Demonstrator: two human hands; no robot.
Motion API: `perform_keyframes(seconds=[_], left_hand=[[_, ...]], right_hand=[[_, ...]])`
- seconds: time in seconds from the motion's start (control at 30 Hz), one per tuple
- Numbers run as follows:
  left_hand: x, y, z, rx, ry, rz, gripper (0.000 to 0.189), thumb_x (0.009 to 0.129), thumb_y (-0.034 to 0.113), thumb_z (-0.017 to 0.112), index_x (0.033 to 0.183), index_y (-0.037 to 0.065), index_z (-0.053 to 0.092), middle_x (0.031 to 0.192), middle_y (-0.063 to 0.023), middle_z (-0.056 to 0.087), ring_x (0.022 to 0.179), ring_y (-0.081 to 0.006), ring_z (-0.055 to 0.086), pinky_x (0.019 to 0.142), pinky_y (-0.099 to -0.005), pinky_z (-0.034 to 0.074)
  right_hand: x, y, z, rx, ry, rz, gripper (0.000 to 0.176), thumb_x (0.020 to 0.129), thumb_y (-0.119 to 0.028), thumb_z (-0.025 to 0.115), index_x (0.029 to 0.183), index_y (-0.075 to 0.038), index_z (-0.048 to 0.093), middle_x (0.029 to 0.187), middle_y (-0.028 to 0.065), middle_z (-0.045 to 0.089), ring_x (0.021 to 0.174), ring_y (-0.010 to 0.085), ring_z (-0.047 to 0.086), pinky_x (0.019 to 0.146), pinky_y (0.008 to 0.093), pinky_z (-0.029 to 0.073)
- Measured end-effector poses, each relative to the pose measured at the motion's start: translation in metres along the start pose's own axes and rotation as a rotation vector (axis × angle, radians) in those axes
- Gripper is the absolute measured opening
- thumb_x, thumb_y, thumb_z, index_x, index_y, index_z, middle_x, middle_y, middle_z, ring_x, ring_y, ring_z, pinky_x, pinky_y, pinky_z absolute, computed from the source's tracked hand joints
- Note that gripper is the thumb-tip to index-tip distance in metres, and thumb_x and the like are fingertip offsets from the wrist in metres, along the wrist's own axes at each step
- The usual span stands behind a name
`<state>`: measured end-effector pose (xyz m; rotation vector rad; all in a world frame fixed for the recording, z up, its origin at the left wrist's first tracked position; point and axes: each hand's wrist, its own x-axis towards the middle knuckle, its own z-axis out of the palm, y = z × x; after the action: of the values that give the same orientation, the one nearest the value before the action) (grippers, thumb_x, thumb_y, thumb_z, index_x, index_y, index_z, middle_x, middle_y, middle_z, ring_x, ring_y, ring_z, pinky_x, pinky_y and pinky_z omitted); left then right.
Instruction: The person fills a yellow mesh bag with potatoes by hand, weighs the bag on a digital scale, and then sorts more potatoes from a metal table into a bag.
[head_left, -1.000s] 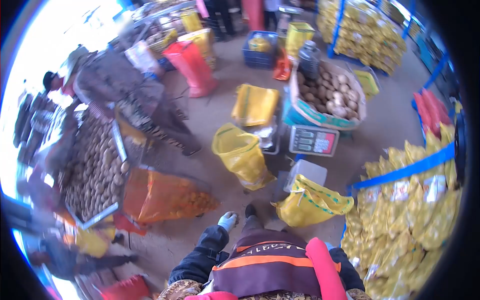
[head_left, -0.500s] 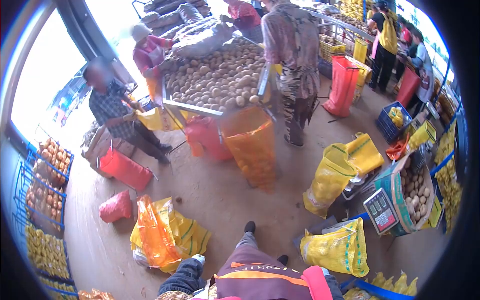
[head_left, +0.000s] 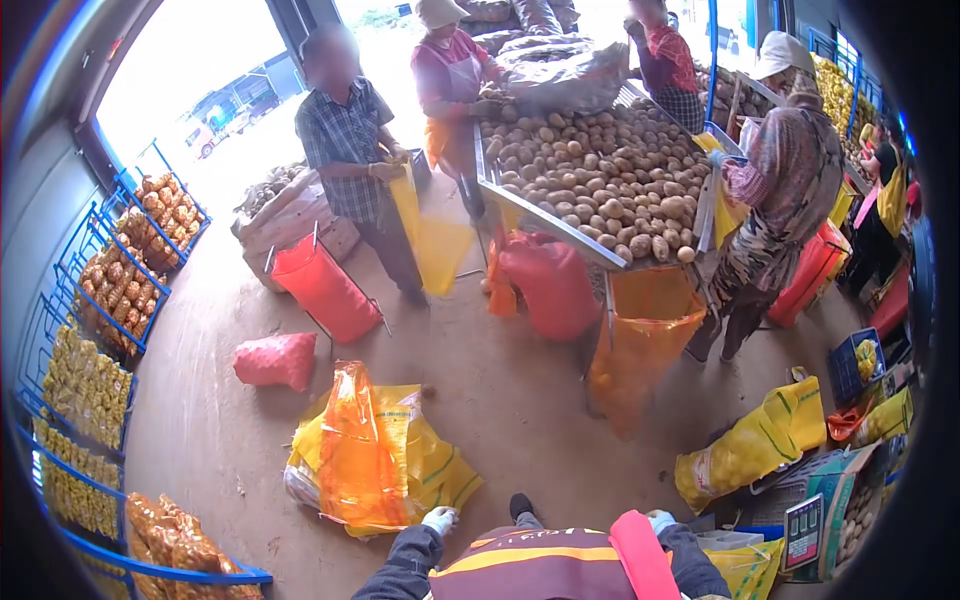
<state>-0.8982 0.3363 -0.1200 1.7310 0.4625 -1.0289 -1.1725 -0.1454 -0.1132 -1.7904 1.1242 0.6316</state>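
My left hand (head_left: 440, 519), in a pale glove, hangs low beside my apron with nothing seen in it, its fingers loosely apart. It is nearest to a pile of yellow mesh bags (head_left: 448, 462) with an orange mesh bag (head_left: 358, 455) on top. On the other side my right hand (head_left: 661, 520), also gloved, shows beside a pink cloth (head_left: 641, 553) at my apron (head_left: 530, 567). Its fingers are too small to make out. Near it are a digital scale display (head_left: 803, 532) and a yellow bag (head_left: 752, 570).
Ahead stands a sorting table (head_left: 560, 232) heaped with potatoes (head_left: 610, 180), with people around it. An orange mesh bag (head_left: 640, 355) hangs from its front. Red sacks (head_left: 330, 290) and a small pink sack (head_left: 276, 360) stand left. Blue racks (head_left: 128, 340) line the left side.
The view has swung left, so the table and bags sit further right and the left racks show more. My left hand now shows beside the bag pile. The checked-shirt person's yellow bag now hangs down.
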Motion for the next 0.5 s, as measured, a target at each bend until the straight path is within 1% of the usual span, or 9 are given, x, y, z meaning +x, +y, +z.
perform_keyframes(seconds=[0.07, 0.1, 0.13, 0.2, 0.23, 0.27, 0.37, 0.4, 0.5], left_hand=[[0.014, -0.017, -0.045, -0.111, 0.141, -0.152, 0.014, 0.095, 0.017, 0.050, 0.103, 0.008, 0.057, 0.074, -0.0037, 0.057, 0.059, -0.0162, 0.054, 0.051, -0.0314, 0.044], [0.006, -0.011, -0.055, 0.039, 0.266, -0.178, 0.009, 0.094, 0.016, 0.050, 0.098, 0.010, 0.055, 0.069, -0.0032, 0.053, 0.055, -0.0169, 0.052, 0.047, -0.0328, 0.042], [0.026, -0.038, -0.088, -0.094, 0.120, -0.197, 0.008, 0.093, 0.015, 0.051, 0.098, 0.011, 0.055, 0.069, -0.0046, 0.054, 0.054, -0.0183, 0.051, 0.046, -0.0345, 0.042], [0.014, -0.023, -0.089, -0.119, 0.246, -0.250, 0.005, 0.093, 0.013, 0.049, 0.094, 0.011, 0.054, 0.067, -0.0057, 0.052, 0.053, -0.0200, 0.049, 0.045, -0.0357, 0.039], [0.022, -0.028, -0.096, -0.173, 0.196, -0.235, 0.005, 0.093, 0.012, 0.049, 0.092, 0.011, 0.053, 0.067, -0.0060, 0.051, 0.053, -0.0203, 0.049, 0.045, -0.0355, 0.039], [0.034, -0.036, -0.102, -0.227, 0.144, -0.218, 0.005, 0.093, 0.012, 0.048, 0.090, 0.011, 0.053, 0.066, -0.0062, 0.051, 0.053, -0.0207, 0.048, 0.045, -0.0352, 0.038], [0.061, -0.026, -0.086, -0.233, 0.169, -0.238, 0.009, 0.093, 0.009, 0.045, 0.092, 0.007, 0.053, 0.069, -0.0075, 0.053, 0.056, -0.0231, 0.051, 0.048, -0.0363, 0.041], [0.064, -0.015, -0.080, -0.227, 0.161, -0.253, 0.009, 0.093, 0.009, 0.045, 0.092, 0.007, 0.053, 0.069, -0.0075, 0.053, 0.056, -0.0231, 0.051, 0.048, -0.0363, 0.041], [0.073, 0.048, -0.050, -0.179, 0.185, -0.295, 0.022, 0.096, 0.020, 0.053, 0.111, 0.006, 0.056, 0.079, -0.0080, 0.061, 0.061, -0.0177, 0.056, 0.052, -0.0305, 0.046]], right_hand=[[0.048, -0.050, 0.012, 0.114, 0.089, -0.070, 0.034, 0.090, -0.019, 0.052, 0.118, -0.002, 0.060, 0.090, 0.0144, 0.069, 0.071, 0.0220, 0.067, 0.067, 0.0356, 0.053], [0.070, -0.076, 0.020, 0.154, 0.107, -0.077, 0.039, 0.090, -0.020, 0.053, 0.125, -0.003, 0.056, 0.094, 0.0144, 0.069, 0.073, 0.0220, 0.067, 0.069, 0.0347, 0.053], [0.093, -0.099, 0.028, 0.195, 0.126, -0.084, 0.045, 0.089, -0.021, 0.054, 0.131, -0.004, 0.053, 0.097, 0.0144, 0.069, 0.076, 0.0219, 0.067, 0.070, 0.0339, 0.053], [0.143, -0.127, 0.041, 0.002, 0.156, -0.193, 0.056, 0.090, -0.010, 0.056, 0.142, -0.002, 0.037, 0.081, 0.0117, 0.065, 0.073, 0.0172, 0.064, 0.067, 0.0311, 0.053], [0.151, -0.142, 0.039, -0.071, 0.145, -0.149, 0.065, 0.089, -0.023, 0.058, 0.147, -0.012, 0.033, 0.097, 0.0141, 0.069, 0.077, 0.0229, 0.068, 0.070, 0.0343, 0.053], [0.149, -0.163, 0.032, -0.070, 0.146, -0.146, 0.065, 0.089, -0.023, 0.058, 0.147, -0.012, 0.033, 0.097, 0.0141, 0.069, 0.077, 0.0229, 0.068, 0.070, 0.0343, 0.053], [0.123, -0.211, -0.001, 0.008, 0.061, 0.281, 0.080, 0.090, -0.026, 0.058, 0.154, -0.021, 0.011, 0.085, 0.0129, 0.071, 0.073, 0.0215, 0.069, 0.064, 0.0357, 0.055], [0.091, -0.247, -0.022, -0.084, 0.045, 0.425, 0.081, 0.091, -0.029, 0.057, 0.154, -0.021, 0.007, 0.091, 0.0137, 0.071, 0.080, 0.0230, 0.070, 0.070, 0.0380, 0.054], [0.157, -0.199, -0.049, -0.455, -0.076, 0.516, 0.069, 0.091, -0.034, 0.055, 0.152, -0.021, 0.024, 0.108, 0.0139, 0.070, 0.097, 0.0260, 0.068, 0.083, 0.0407, 0.052]])
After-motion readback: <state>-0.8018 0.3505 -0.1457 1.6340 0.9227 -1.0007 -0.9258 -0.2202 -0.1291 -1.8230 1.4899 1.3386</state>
